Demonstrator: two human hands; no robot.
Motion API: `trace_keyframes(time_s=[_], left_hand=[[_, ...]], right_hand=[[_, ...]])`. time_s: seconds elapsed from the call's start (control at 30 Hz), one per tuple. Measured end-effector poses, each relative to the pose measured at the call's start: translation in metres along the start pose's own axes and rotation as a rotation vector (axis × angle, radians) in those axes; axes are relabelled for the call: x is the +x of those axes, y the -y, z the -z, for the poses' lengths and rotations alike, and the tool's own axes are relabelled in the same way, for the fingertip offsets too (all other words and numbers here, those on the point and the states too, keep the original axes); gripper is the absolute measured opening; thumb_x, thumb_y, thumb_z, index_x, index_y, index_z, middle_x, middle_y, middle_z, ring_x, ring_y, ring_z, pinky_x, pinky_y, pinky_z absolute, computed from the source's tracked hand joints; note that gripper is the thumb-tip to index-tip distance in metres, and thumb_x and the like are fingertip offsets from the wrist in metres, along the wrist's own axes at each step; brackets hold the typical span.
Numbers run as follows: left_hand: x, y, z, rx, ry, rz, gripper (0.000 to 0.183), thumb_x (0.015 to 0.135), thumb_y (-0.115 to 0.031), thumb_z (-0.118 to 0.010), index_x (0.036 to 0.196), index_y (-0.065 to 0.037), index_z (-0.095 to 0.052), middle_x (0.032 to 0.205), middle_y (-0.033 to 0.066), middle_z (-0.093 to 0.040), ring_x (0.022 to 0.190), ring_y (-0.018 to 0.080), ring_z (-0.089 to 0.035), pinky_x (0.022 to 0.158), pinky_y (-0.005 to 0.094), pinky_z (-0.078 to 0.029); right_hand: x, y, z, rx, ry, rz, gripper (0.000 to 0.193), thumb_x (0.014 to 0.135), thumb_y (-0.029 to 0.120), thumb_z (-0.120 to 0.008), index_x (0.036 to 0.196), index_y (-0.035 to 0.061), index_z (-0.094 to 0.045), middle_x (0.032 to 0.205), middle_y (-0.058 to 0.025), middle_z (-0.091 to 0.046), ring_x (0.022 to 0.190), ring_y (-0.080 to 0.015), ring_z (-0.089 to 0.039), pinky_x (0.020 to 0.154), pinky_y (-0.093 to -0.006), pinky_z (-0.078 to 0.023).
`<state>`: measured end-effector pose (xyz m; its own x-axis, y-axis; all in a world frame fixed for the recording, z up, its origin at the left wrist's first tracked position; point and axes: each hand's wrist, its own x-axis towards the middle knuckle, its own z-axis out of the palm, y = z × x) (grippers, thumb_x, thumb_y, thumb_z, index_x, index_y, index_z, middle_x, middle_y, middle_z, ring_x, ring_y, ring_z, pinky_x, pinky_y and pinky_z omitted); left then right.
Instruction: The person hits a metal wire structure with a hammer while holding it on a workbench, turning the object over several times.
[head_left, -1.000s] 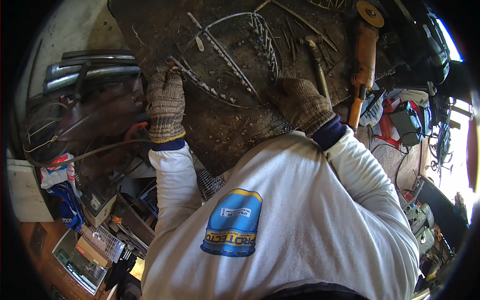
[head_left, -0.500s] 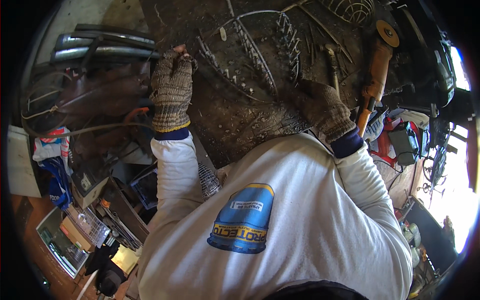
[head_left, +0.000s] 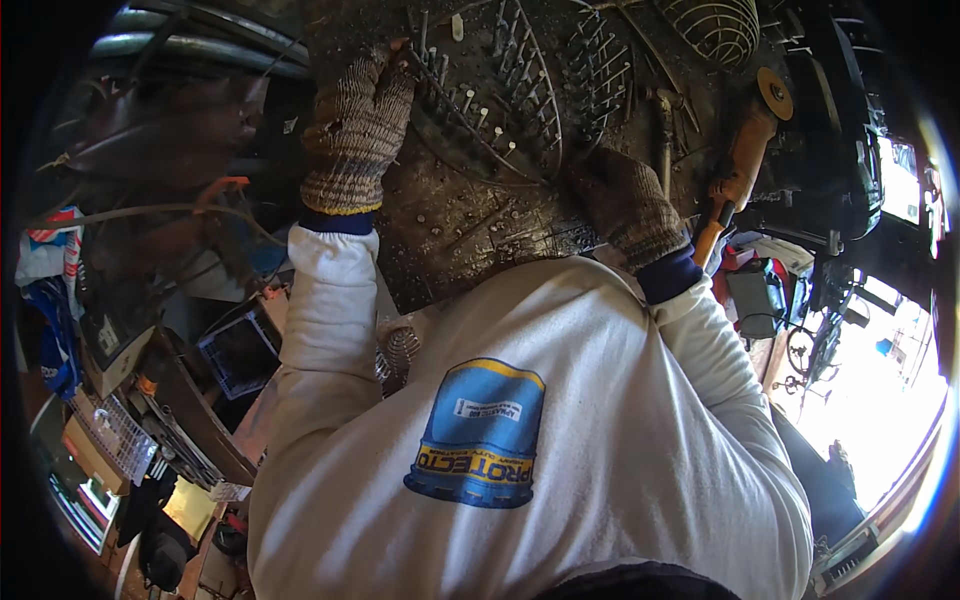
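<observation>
A curved metal frame [head_left: 490,165] of bent rods, with rows of short rods standing off it, lies over the dark worktop. My left hand [head_left: 355,140], in a brown knitted glove, is closed at the frame's left edge, bare fingertips showing. My right hand [head_left: 630,205], in a matching glove, is closed at the frame's lower right; shadow partly hides its fingers. To the right of the frame lies a hammer [head_left: 667,135]. Farther right is an orange angle grinder [head_left: 743,160] with a round disc.
A round wire cage [head_left: 715,28] sits at the far right of the dark worktop [head_left: 440,240], which holds scattered metal bits. Metal tubes [head_left: 200,42] and a brown leather-like piece [head_left: 165,125] lie at the left. A hose [head_left: 150,210] crosses below them. Bags and boxes crowd both sides.
The frame has tilted and shifted with my hands, so its short rods show more plainly. My left hand sits higher in the picture, and the whole view has swung slightly.
</observation>
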<state>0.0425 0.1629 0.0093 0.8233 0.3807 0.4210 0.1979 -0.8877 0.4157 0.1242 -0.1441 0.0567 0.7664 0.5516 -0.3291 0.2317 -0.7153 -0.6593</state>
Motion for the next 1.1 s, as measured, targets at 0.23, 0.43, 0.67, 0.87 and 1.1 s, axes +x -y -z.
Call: trace_keyframes(time_s=[0.23, 0.43, 0.67, 0.87, 1.1], left_hand=[[-0.001, -0.006, -0.005, -0.068, -0.081, -0.008, 0.032, 0.098, -0.029, -0.064, 0.128, -0.018, -0.069, 0.122, 0.0118, -0.069, 0.109, 0.0325, -0.068, 0.094, 0.0419, -0.054], [0.002, 0.0, -0.005, -0.146, -0.343, -0.143, 0.033, 0.097, -0.028, -0.065, 0.127, -0.014, -0.069, 0.112, 0.0138, -0.072, 0.103, 0.0316, -0.069, 0.092, 0.0409, -0.054], [-0.044, -0.055, 0.055, -0.185, -0.155, -0.138, 0.039, 0.093, -0.042, -0.066, 0.119, -0.012, -0.07, 0.108, 0.008, -0.072, 0.095, 0.0285, -0.071, 0.089, 0.0412, -0.057], [-0.086, -0.098, 0.037, 0.289, 0.096, -0.162, 0.057, 0.082, -0.039, -0.079, 0.127, -0.007, -0.066, 0.125, 0.0173, -0.067, 0.116, 0.0358, -0.063, 0.106, 0.0504, -0.047], [-0.079, -0.103, 0.031, 0.234, 0.212, -0.04, 0.062, 0.077, -0.04, -0.082, 0.126, -0.006, -0.066, 0.134, 0.019, -0.061, 0.126, 0.0398, -0.055, 0.112, 0.0532, -0.042]], right_hand=[[0.001, -0.011, -0.001, -0.134, 0.044, 0.087, 0.039, 0.1, 0.032, -0.059, 0.119, -0.0015, -0.066, 0.11, -0.0236, -0.07, 0.104, -0.0346, -0.069, 0.089, -0.0408, -0.055], [-0.005, -0.008, -0.004, 0.002, 0.052, 0.054, 0.044, 0.1, 0.032, -0.06, 0.122, -0.0063, -0.063, 0.113, -0.0238, -0.07, 0.105, -0.0329, -0.069, 0.092, -0.0382, -0.056], [-0.008, -0.018, -0.002, -0.02, 0.024, 0.134, 0.04, 0.102, 0.035, -0.06, 0.115, -0.0037, -0.063, 0.103, -0.0169, -0.071, 0.092, -0.0296, -0.07, 0.085, -0.0375, -0.057], [-0.03, -0.002, 0.002, 0.016, 0.023, 0.219, 0.038, 0.097, 0.035, -0.066, 0.113, 0.0005, -0.064, 0.098, -0.019, -0.07, 0.089, -0.0358, -0.069, 0.077, -0.0419, -0.055], [-0.031, -0.01, 0.002, -0.056, 0.046, 0.155, 0.035, 0.097, 0.031, -0.064, 0.114, 0.0013, -0.066, 0.1, -0.0208, -0.072, 0.094, -0.0387, -0.07, 0.078, -0.0442, -0.055]])
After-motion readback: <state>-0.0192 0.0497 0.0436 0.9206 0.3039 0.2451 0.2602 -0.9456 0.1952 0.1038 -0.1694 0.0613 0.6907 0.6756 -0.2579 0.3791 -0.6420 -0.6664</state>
